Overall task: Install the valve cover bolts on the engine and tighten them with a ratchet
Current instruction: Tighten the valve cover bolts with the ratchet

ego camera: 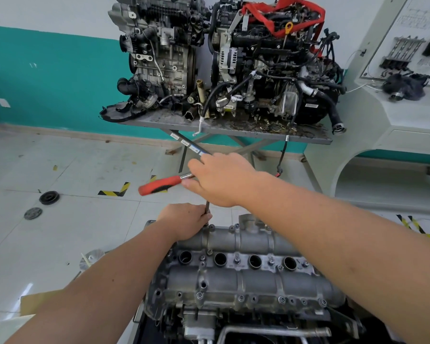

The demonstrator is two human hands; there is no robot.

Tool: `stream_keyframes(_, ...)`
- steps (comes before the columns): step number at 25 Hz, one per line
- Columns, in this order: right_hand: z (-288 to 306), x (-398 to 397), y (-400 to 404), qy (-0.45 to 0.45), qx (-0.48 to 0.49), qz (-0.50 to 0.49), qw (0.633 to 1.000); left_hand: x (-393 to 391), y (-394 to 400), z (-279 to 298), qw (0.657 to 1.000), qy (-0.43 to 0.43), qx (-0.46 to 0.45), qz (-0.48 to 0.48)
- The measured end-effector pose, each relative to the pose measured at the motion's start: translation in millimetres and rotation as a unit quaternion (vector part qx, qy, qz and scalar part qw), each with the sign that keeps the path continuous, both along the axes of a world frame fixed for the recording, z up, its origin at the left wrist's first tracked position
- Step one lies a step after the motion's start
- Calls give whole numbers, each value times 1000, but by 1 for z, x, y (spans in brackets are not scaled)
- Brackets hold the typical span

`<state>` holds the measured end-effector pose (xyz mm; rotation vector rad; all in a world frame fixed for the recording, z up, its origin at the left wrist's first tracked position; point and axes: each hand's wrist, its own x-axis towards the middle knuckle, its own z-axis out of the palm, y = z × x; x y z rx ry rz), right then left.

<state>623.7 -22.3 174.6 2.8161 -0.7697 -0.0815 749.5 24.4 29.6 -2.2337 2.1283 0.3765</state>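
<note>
Right hand point(221, 180) grips the ratchet point(159, 184) head, red handle sticking out leftward. Extension rod point(207, 209) drops straight below it, pinched by left hand point(184, 220), onto the valve cover's point(246, 276) far-left corner bolt.

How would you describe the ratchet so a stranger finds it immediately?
Start at the grey valve cover in the foreground. Above its far left corner, the right hand grips the ratchet. Its red-and-black handle points left, the only red tool here.
</note>
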Motion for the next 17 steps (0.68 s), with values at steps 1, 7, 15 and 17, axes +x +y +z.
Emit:
stream_keyframes(1,5,4,-1,8,50,-21,998,0,0,0,1000,-1,-3,1)
stream_keyframes(7,15,8,-19,-82,275,-143,947,0,1,1,1000,8,-8,4)
stream_keyframes(15,-17,-5,-15,-428,714,-276,481,1,0,-3,1000,8,-20,-13)
stream_keyframes(17,-27,-7,-6,-495,724,-271,397,1,0,-3,1000,3,-20,-15)
